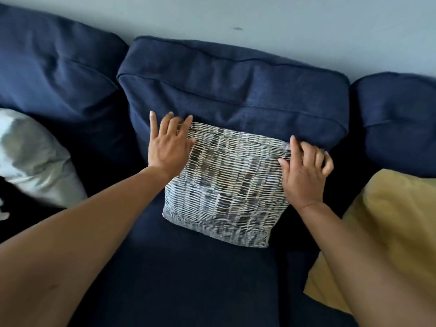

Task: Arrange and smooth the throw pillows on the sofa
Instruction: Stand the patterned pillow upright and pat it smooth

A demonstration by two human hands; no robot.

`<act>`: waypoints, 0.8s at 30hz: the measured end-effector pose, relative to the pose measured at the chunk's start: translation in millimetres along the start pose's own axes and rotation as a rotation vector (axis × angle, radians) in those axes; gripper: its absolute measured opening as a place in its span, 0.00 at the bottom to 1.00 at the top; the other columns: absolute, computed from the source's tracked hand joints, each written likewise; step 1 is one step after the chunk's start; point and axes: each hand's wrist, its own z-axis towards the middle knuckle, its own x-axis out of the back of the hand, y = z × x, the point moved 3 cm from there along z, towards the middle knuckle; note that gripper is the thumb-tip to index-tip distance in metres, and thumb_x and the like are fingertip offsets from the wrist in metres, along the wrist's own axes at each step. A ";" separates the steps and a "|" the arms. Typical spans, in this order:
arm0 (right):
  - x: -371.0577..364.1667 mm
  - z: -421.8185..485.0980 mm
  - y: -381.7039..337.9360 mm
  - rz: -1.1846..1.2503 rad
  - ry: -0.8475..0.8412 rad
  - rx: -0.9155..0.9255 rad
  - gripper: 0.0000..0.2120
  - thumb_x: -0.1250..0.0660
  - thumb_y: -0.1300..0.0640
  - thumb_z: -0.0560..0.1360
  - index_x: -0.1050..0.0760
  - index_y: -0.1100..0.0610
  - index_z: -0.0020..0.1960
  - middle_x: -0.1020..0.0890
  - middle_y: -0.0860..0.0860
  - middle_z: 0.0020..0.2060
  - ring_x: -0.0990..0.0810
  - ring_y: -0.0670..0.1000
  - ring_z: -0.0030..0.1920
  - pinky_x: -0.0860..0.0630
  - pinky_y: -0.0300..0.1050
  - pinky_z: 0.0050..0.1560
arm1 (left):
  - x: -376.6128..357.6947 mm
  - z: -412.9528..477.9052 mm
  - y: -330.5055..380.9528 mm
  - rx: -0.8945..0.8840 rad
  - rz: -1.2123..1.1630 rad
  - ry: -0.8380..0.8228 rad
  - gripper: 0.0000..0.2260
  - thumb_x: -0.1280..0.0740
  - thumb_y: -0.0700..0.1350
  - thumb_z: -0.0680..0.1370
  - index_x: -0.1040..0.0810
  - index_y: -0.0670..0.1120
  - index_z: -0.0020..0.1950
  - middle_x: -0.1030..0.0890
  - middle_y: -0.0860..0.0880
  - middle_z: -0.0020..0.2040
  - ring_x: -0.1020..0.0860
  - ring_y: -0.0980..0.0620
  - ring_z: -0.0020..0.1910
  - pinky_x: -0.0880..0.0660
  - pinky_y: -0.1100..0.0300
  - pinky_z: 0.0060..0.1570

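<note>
A patterned blue-and-cream throw pillow (224, 187) leans against the middle back cushion (236, 86) of a navy sofa. My left hand (168, 142) lies flat on the pillow's upper left corner, fingers spread. My right hand (304, 171) pinches the pillow's upper right corner between thumb and curled fingers. A pale grey-white pillow (35, 159) sits at the left. Partly behind my right forearm, a yellow pillow (387, 223) sits at the right.
The sofa's seat cushion (188, 279) stretches toward me below the patterned pillow. Other back cushions flank the middle one, left (59, 72) and right (396, 114). A pale wall (259, 22) runs behind the sofa.
</note>
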 end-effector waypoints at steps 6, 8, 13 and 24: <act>17.9 14.6 -6.7 0.144 0.153 0.026 0.07 0.34 0.56 0.79 0.17 0.54 0.46 0.21 0.53 0.42 0.32 0.53 0.50 0.42 0.53 0.58 | 18.9 12.4 -19.3 0.066 -0.069 0.191 0.10 0.38 0.48 0.82 0.18 0.47 0.49 0.21 0.45 0.46 0.26 0.41 0.56 0.47 0.45 0.77; 22.9 25.1 -15.4 0.156 0.188 0.042 0.06 0.32 0.57 0.78 0.18 0.53 0.44 0.22 0.52 0.41 0.32 0.53 0.49 0.42 0.52 0.57 | 25.5 13.5 -30.2 0.111 -0.059 0.247 0.10 0.40 0.49 0.81 0.21 0.47 0.48 0.22 0.45 0.45 0.27 0.40 0.52 0.42 0.48 0.71; 20.7 29.3 -33.0 0.161 0.125 0.060 0.07 0.33 0.58 0.79 0.17 0.55 0.45 0.21 0.53 0.42 0.24 0.59 0.48 0.42 0.53 0.59 | 26.5 2.0 -41.5 0.212 -0.052 0.223 0.09 0.40 0.49 0.82 0.23 0.46 0.49 0.23 0.42 0.48 0.27 0.40 0.52 0.42 0.48 0.64; 27.0 -4.7 -70.9 0.226 0.044 0.260 0.27 0.47 0.47 0.84 0.43 0.56 0.80 0.43 0.52 0.80 0.47 0.53 0.80 0.58 0.56 0.78 | 19.3 -44.1 39.2 -0.383 -0.116 0.172 0.28 0.49 0.58 0.85 0.44 0.45 0.82 0.44 0.42 0.82 0.47 0.40 0.81 0.55 0.40 0.79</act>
